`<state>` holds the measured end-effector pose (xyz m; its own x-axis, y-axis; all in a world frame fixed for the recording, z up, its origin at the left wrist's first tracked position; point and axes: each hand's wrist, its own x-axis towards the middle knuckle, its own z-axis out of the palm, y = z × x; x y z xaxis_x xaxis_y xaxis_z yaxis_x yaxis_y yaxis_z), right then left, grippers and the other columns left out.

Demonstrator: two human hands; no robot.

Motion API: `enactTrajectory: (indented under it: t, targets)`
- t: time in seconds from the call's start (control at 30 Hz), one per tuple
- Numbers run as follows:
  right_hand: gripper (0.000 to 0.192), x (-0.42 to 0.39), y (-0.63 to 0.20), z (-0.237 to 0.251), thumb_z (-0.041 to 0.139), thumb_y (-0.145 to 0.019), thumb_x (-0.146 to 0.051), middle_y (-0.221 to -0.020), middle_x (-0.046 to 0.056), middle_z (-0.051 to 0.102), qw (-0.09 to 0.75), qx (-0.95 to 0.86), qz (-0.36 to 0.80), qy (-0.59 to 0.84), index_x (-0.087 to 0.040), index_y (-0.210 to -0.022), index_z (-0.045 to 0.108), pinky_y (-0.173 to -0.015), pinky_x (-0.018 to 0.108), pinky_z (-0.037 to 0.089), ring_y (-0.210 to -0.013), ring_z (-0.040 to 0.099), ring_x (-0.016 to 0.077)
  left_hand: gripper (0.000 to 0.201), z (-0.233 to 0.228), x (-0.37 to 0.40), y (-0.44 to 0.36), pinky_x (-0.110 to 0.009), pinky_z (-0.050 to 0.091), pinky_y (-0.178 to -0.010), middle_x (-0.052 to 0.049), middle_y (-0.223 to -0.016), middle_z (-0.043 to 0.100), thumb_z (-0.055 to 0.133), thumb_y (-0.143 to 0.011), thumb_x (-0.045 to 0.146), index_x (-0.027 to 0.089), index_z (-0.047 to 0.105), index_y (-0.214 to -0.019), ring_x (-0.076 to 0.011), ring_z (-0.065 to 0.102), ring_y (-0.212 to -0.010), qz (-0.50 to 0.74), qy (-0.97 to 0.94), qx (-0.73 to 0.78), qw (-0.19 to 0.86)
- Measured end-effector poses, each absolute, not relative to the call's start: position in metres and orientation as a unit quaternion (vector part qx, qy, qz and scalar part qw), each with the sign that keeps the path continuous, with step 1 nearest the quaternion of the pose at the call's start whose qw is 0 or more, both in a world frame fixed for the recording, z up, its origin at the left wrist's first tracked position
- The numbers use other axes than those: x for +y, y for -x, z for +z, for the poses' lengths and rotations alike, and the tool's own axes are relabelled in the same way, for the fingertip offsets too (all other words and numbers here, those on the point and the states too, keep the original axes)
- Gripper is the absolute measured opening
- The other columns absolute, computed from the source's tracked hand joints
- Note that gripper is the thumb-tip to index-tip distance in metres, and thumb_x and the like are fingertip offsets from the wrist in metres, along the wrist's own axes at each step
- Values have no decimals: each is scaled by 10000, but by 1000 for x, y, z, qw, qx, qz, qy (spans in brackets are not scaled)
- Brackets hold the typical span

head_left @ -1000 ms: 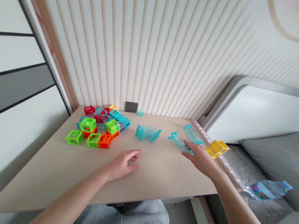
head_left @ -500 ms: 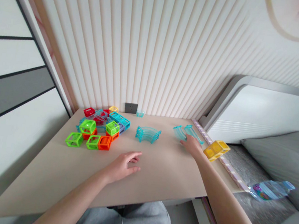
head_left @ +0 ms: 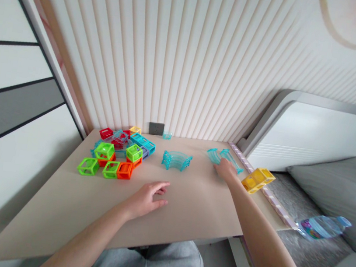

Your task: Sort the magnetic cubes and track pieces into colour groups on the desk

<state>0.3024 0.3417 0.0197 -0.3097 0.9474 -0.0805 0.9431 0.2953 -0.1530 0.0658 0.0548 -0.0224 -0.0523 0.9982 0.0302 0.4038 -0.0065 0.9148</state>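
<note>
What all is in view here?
Table: one, beige, centre.
Blocks: many, mixed colours, table's left.
Curved pieces: several, teal, table's middle.
Loose pieces: two, teal, table's right.
Small piece: one, pale blue, table's back.
Joined blocks: seemingly two, yellow, table's right edge.
Bed: one, white-grey, right.
Bottle: one, clear, bed.
Pillow: one, grey, bed.
Wall: one, cream, behind table.
Socket: one, black, on wall.
Cabinet: one, white-grey, left.
Trousers: one, grey, below.
Left hand: one, table's front.
Right hand: one, at loose pieces.

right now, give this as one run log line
right hand: at curved blue piece, grip hidden | left hand: open, empty | blue stack: left of right hand | yellow blocks: table's right edge
</note>
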Motion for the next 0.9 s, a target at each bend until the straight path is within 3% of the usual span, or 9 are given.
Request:
enactTrajectory:
  t: [0.33, 0.47, 0.67, 0.9]
  targets:
    - [628, 328, -310, 20, 631, -887, -411, -1281, 215, 617, 26, -802, 36, 596, -120, -1410, 438, -917, 411, 480, -1188, 591, 351, 572, -24, 55, -65, -401, 524, -981, -100, -1223, 669, 689, -822, 316, 206, 535, -1362, -231, 662, -1091, 396, -592, 602, 362]
    - [609, 306, -322, 13, 557, -930, -392, -1280, 206, 603, 65, -811, 5, 582, -129, -1454, 392, -928, 404, 473, -1186, 583, 342, 577, -23, 54, -65, -399, 521, -984, -97, -1216, 668, 685, -820, 315, 203, 532, -1364, -229, 661, -1093, 393, -594, 603, 360]
    - [548, 285, -335, -6, 479, -962, -358, -1311, 204, 580, 153, -809, -28, 568, -104, -1444, 430, -935, 396, 470, -1194, 565, 333, 569, -25, 55, -66, -394, 529, -973, -96, -1211, 670, 685, -816, 319, 208, 539, -1355, -229, 667, -1085, 396, -593, 603, 358]
    - [434, 295, -333, -6, 410, -990, -316, -1214, 200, 626, 164, -793, -28, 586, -94, -1332, 559, -901, 396, 488, -1100, 610, 325, 553, -25, 55, -66, -398, 535, -972, -99, -1205, 676, 681, -818, 311, 205, 547, -1344, -232, 671, -1084, 399, -589, 604, 359]
